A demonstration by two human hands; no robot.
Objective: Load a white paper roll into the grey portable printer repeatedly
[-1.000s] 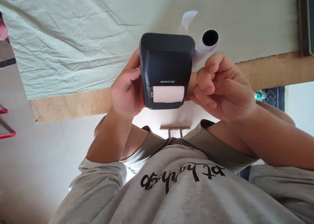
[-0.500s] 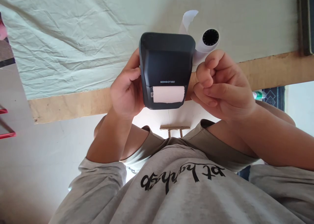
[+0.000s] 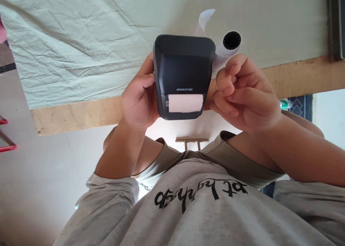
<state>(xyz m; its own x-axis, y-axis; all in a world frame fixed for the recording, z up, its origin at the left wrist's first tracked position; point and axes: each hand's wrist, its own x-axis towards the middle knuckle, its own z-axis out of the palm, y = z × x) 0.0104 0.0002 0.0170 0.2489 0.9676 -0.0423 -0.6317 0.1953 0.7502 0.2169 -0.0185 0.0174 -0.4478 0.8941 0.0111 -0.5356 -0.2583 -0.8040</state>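
Note:
My left hand (image 3: 138,98) grips the left side of a dark grey label printer (image 3: 183,69), held upright above the table's edge. A strip of white label paper (image 3: 185,103) shows in the printer's front slot. Against the printer's right edge sits my right hand (image 3: 248,95), its fingers curled into a loose fist with nothing visible in them. Behind the printer a white paper roll (image 3: 229,44) lies on the cloth, its loose end (image 3: 205,19) curling upward.
A creased pale green cloth (image 3: 81,41) covers the tabletop, and a bare wooden edge (image 3: 75,114) runs along its near side. A dark frame (image 3: 334,23) stands at the far right. A small bottle (image 3: 284,104) lies below the table edge. My grey shirt fills the bottom.
The fingers of my right hand have shifted slightly beside the printer. The printer and my left hand have barely moved.

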